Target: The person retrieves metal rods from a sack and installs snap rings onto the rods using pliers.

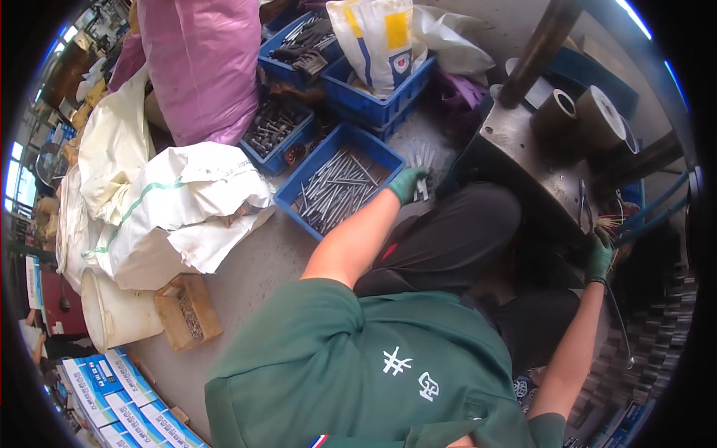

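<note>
Grasping slender metal rods (425, 158): left hand (409, 185), fingers clenched around the bundle.
Right hand (600, 256): cannot tell finger state. Rectangular blue bin (297, 217) contains loose, straight rods.

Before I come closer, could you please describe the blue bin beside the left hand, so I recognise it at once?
Start at the tall pink sack, upper left. Lower and to the right, beside the gloved left hand, sits the blue bin. Compared with the neighbouring bins, it lies closest to the green shirt and holds long, slim silvery rods.
</note>
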A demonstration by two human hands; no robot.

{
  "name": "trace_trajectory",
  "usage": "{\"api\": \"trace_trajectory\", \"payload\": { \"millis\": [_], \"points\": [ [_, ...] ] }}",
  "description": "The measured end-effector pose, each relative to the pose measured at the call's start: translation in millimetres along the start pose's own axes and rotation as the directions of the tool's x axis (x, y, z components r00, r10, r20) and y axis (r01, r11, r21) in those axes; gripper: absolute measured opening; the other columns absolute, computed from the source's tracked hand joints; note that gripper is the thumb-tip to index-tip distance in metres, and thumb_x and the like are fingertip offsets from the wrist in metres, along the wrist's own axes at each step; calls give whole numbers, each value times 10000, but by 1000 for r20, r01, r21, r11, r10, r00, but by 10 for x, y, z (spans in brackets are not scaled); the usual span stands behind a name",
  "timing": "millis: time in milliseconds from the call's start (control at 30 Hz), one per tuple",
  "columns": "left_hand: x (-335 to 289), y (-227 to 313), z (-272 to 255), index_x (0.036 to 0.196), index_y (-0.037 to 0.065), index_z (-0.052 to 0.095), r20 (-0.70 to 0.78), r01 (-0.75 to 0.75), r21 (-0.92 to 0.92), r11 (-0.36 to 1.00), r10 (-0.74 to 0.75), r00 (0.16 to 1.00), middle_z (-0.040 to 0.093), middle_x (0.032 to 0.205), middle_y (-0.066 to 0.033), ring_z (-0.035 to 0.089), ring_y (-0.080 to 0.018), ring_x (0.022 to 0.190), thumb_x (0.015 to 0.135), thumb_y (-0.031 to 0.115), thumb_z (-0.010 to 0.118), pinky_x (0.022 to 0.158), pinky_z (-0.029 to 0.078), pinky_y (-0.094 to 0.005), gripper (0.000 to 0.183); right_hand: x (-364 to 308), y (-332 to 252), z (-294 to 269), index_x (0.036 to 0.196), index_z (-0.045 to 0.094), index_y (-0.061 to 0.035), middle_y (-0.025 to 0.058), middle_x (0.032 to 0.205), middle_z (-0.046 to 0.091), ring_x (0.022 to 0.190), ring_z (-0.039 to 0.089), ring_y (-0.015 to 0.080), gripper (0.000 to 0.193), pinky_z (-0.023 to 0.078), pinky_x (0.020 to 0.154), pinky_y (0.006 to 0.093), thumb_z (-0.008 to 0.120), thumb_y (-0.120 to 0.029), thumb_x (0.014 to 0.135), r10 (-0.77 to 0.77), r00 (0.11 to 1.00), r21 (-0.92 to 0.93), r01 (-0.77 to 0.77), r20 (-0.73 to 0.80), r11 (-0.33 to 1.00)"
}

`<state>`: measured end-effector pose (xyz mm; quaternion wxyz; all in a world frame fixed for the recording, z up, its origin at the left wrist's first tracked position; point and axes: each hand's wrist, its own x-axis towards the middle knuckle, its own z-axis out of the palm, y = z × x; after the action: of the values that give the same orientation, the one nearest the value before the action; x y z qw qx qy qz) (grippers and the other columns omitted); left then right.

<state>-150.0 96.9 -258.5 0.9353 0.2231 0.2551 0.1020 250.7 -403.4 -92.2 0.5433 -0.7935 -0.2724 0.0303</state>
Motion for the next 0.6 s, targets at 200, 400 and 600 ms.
{"api": "trace_trajectory", "payload": {
  "millis": [200,400,600],
  "points": [
    [-840,124,-1420,1001,-38,715,-445,-31,607,794,372,815,736,837,-120,722,-287,704,824,167,805,643,617,-448,286,13,132,21,1192,716,-2,39,1147,682,1034,634,155,225,519,926,277,657,-26,976,-115,979,-197,148,171,969],
    [-1155,637,-1665,1330,-43,634,-487,533,844,57,498,717,664,1318,-319,646,-457,1236,755,412,772,1059,526,-462,746,-43,175,-327,1314,693,-17,77,1200,728,1086,699,183,349,581,916,330,672,-141,988,324,936,199,-346,137,917],
    [-1247,799,-1871,1381,-34,617,-419,542,826,-157,471,776,659,1355,-300,637,-424,1275,808,395,758,1096,501,-462,730,-323,-663,366,1347,670,20,115,1152,743,1011,712,212,436,595,886,368,689,-131,938,384,918,-25,-384,102,923]
  ]
}}
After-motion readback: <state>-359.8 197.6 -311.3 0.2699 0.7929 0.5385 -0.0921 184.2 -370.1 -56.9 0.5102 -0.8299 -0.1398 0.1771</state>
